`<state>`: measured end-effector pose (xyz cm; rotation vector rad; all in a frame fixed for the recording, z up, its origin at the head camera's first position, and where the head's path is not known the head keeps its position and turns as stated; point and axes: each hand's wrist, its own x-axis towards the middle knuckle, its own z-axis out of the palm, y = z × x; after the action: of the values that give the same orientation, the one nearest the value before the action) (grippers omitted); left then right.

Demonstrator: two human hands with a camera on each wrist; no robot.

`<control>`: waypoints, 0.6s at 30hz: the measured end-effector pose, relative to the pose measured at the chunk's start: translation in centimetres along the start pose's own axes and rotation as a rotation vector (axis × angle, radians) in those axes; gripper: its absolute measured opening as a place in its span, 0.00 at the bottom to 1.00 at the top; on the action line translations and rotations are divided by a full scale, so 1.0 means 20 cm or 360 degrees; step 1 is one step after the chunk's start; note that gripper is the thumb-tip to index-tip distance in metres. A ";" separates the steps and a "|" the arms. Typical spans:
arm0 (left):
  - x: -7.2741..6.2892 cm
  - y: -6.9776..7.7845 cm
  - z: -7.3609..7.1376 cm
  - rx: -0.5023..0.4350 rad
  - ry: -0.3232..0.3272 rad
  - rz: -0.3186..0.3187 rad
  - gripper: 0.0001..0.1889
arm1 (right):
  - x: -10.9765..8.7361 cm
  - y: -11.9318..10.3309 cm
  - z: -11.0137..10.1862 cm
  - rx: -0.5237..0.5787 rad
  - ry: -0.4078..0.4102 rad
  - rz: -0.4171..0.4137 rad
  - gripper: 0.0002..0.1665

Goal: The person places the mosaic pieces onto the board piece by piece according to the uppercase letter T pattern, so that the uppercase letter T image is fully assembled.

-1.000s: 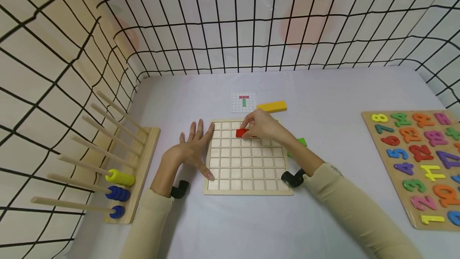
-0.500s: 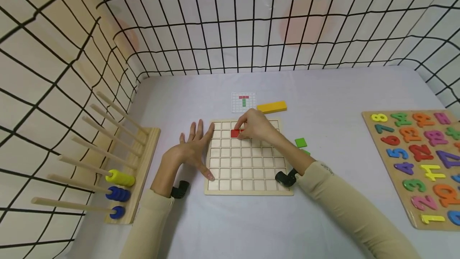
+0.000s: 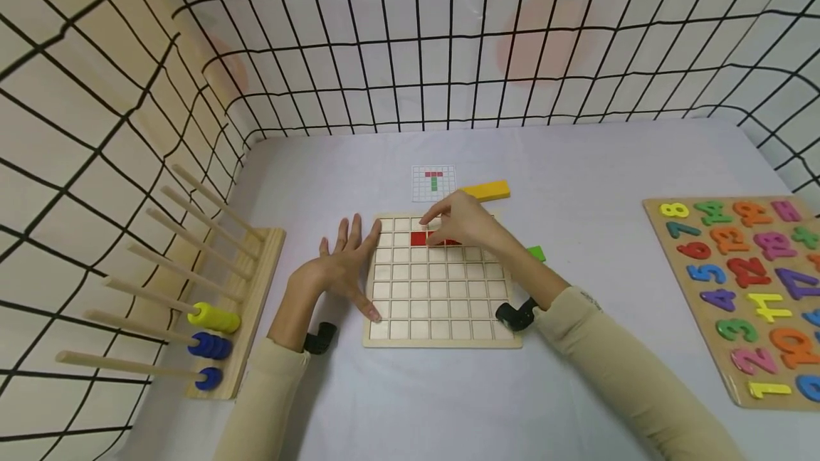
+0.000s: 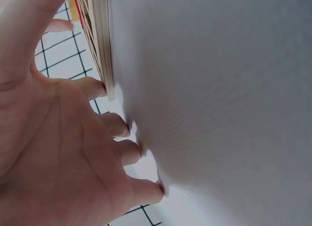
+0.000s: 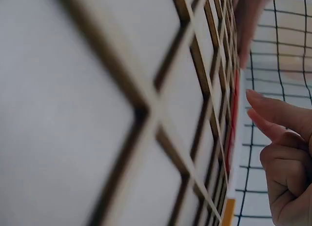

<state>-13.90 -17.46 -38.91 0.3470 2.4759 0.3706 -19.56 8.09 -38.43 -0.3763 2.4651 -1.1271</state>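
Note:
A wooden grid board (image 3: 429, 290) lies flat on the white cloth. My left hand (image 3: 339, 267) rests with spread fingers along its left edge, thumb at the lower left corner. Red square tiles (image 3: 418, 238) sit in a row in the board's second row of cells, partly hidden by my right hand (image 3: 466, 223). That hand hovers over the row, thumb and index finger apart. In the right wrist view nothing shows between these fingertips, and the red row (image 5: 236, 104) lies beyond them. A pattern card (image 3: 433, 183) with a red and green T lies behind the board.
A yellow bar (image 3: 490, 191) lies behind the board, and a green tile (image 3: 537, 253) shows past the right forearm. At left stands a peg abacus (image 3: 256, 290); at right lies a number board (image 3: 705, 290). Black wire mesh (image 3: 448, 38) encloses the back and sides.
A red tile, tilted in my right fingers a second ago, has shifted left and now lies flat in its cell. The right fingers have let go of it. My left hand stays put.

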 end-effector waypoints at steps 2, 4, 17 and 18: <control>0.00 0.00 0.00 0.0004 -0.0008 -0.0004 0.87 | -0.03 0.03 -0.06 0.0002 0.0000 -0.0010 0.18; 0.01 0.00 0.01 0.0027 -0.0006 -0.0007 0.87 | -0.08 0.08 -0.14 -0.0011 0.0007 -0.0016 0.19; -0.01 0.03 0.00 0.0032 0.0000 -0.0002 0.86 | -0.46 0.47 -0.45 -0.0080 -0.0058 0.0182 0.23; -0.01 0.02 0.00 0.0034 -0.0001 -0.0003 0.86 | -0.47 0.48 -0.46 -0.0072 -0.0067 0.0187 0.23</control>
<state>-13.75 -17.06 -38.66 0.3531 2.4807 0.3436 -16.29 24.03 -38.07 -0.2618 2.4451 -1.0073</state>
